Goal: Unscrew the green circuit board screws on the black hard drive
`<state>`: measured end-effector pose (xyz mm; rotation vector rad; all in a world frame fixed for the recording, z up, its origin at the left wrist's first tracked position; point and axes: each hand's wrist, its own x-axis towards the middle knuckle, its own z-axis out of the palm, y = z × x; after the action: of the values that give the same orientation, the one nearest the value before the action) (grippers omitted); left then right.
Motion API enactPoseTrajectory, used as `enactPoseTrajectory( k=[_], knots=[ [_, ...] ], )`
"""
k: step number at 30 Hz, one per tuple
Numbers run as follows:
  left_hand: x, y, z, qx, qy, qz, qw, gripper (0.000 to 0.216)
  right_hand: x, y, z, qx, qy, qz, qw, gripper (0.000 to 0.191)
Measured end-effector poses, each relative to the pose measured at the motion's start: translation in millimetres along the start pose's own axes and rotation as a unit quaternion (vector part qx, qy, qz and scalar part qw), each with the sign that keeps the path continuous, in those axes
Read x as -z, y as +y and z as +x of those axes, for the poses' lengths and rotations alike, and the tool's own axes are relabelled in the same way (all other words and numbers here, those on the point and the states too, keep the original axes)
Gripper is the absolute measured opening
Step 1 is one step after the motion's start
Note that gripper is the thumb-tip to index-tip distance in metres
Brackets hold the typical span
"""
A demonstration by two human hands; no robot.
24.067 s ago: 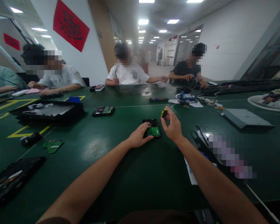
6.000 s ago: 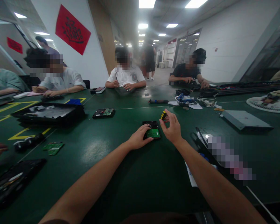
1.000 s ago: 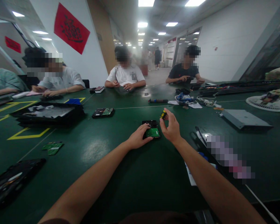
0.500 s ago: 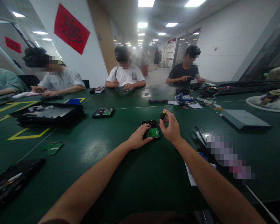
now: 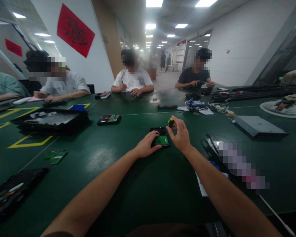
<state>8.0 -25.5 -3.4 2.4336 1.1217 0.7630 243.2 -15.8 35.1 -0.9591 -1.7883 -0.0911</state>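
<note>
A small black device with a green circuit board (image 5: 162,140) lies on the green table in front of me. My left hand (image 5: 148,144) grips its left side, fingers over the top and thumb along the near edge. Between the thumb and fingertips of my right hand (image 5: 180,134) is a short screwdriver (image 5: 171,122) with a yellow and black handle. It is held just above the device's right side; its shaft and tip are too dim to make out.
On the left are a similar black device (image 5: 109,119), a black tray (image 5: 53,118), a loose green circuit board (image 5: 56,156) and a black casing (image 5: 17,191). A flat grey box (image 5: 260,125) and a fan guard (image 5: 283,109) lie right. Co-workers sit across the table.
My right hand has shifted slightly left, and the screwdriver handle has turned so more yellow shows. My left hand and the device have stayed in place.
</note>
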Motion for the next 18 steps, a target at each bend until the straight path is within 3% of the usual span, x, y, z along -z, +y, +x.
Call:
enactPoseTrajectory(
  k=[18],
  knots=[
    [0.4, 0.7, -0.4, -0.001, 0.004, -0.007, 1.000, 0.066, -0.5, 1.4, 0.5, 0.006, 0.012, 0.010, 1.000, 0.062]
  ],
)
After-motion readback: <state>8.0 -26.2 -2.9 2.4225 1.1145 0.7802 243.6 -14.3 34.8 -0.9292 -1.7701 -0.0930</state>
